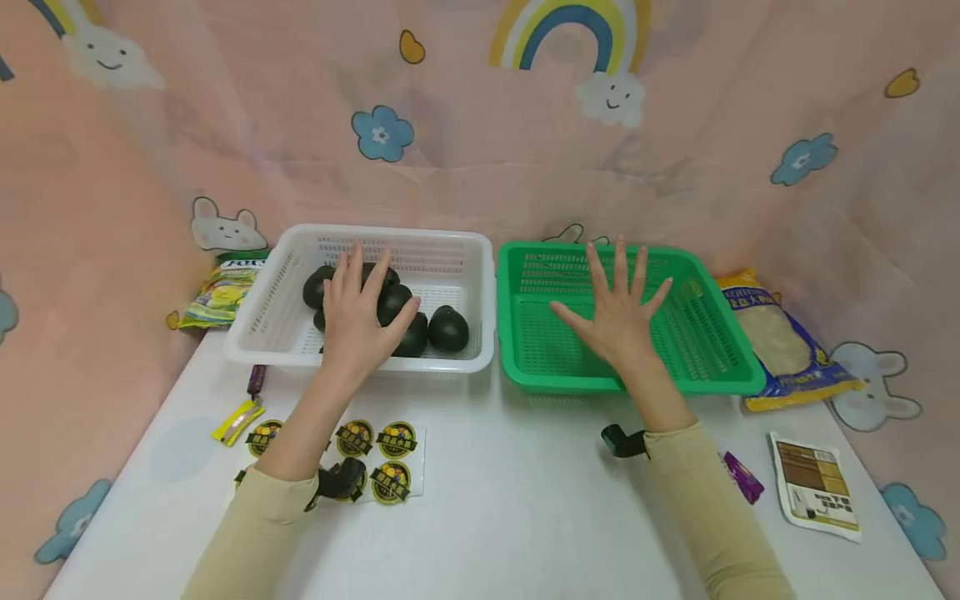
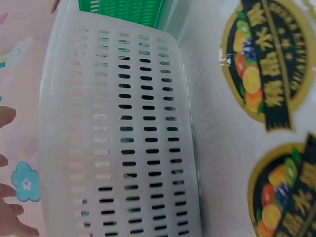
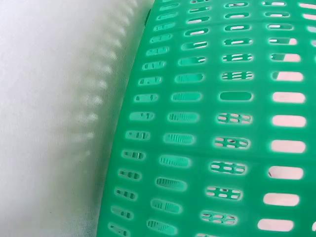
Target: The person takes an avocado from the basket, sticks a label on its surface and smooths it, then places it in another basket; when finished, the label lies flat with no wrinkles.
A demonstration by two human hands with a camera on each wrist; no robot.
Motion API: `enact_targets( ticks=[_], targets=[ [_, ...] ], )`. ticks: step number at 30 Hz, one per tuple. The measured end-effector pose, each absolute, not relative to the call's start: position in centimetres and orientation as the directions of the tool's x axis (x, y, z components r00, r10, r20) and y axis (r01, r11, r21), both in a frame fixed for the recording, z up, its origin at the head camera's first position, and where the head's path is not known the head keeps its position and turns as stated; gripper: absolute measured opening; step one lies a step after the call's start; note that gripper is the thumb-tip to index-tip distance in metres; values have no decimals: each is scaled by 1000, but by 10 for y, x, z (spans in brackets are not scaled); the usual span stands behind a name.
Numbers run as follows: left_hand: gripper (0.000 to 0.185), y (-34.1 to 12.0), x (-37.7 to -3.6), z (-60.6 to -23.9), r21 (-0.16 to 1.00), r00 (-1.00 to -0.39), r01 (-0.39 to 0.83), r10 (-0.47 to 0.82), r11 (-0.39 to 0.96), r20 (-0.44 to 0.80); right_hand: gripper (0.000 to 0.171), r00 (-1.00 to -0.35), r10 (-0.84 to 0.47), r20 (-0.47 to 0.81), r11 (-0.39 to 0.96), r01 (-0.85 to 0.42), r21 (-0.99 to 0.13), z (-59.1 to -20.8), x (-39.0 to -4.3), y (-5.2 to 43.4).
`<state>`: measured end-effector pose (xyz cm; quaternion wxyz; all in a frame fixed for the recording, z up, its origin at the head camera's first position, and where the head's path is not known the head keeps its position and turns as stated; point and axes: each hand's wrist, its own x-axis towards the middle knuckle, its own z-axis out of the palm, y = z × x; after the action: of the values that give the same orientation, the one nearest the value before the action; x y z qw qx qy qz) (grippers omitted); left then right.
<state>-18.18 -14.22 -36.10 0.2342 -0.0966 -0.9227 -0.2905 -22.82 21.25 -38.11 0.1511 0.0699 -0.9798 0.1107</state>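
Two baskets stand side by side on the white table, nearly touching: a white basket on the left, a green basket on the right

Left hand: reaches over the near rim of the white basket, fingers straight and slightly spread, lying on top of the dark avocados. Cannot tell whether the palm presses them; no finger is curled round any fruit. Avocados are clustered in the near left part of the white basket, several partly hidden under the hand, one free just to its right.

Right hand: flat, fingers spread wide, held over the inside of the green basket near its front wall; holds nothing. Whether it touches the basket floor cannot be told.

Left wrist view: slotted wall of the white basket fills the frame, fingertips at the left edge, round fruit stickers on the table to the right.

Right wrist view: only the slotted green wall and blurred table.

Surroundings, head view: sticker sheet under the left forearm, yellow snack bag left of the white basket, blue-and-yellow bag right of the green one, small printed packet and purple wrapper near the right sleeve
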Motion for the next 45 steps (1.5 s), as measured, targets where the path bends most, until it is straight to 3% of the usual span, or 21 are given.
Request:
enact_targets(
  ticks=[7,11,16,21,25,27,31,38,45],
  targets=[
    [49,-155,-152,-361,567,-775,468,7,677,632,94,-925,-158,345,957,-230,-179,-379,-238,211],
    [28,-159,-128,-364,688,-830,489,45,536,555,90,-896,-250,367,929,-329,-170,-373,-245,203],
    [20,-164,-103,-381,907,-965,245,174,342,195,68,-806,-486,339,757,-582,-298,-347,-249,167],
    [39,-164,-103,-400,986,-965,-58,246,156,-95,40,-629,-771,101,527,-719,-453,-312,-261,110],
    [51,-161,-109,-407,969,-950,-243,192,35,-246,33,-457,-882,-111,432,-695,-574,-301,-278,62],
    [54,-159,-112,-408,946,-936,-321,165,-45,-310,33,-398,-897,-194,428,-667,-610,-302,-287,42],
    [52,-158,-118,-412,897,-915,-400,138,-190,-378,35,-341,-886,-314,463,-616,-637,-312,-304,14],
    [29,-157,-119,-412,855,-924,-381,129,-351,-359,39,-332,-832,-446,552,-580,-598,-330,-320,-9],
    [26,-156,-121,-413,835,-934,-357,142,-419,-328,47,-285,-795,-535,586,-588,-557,-344,-324,-17]
  ],
)
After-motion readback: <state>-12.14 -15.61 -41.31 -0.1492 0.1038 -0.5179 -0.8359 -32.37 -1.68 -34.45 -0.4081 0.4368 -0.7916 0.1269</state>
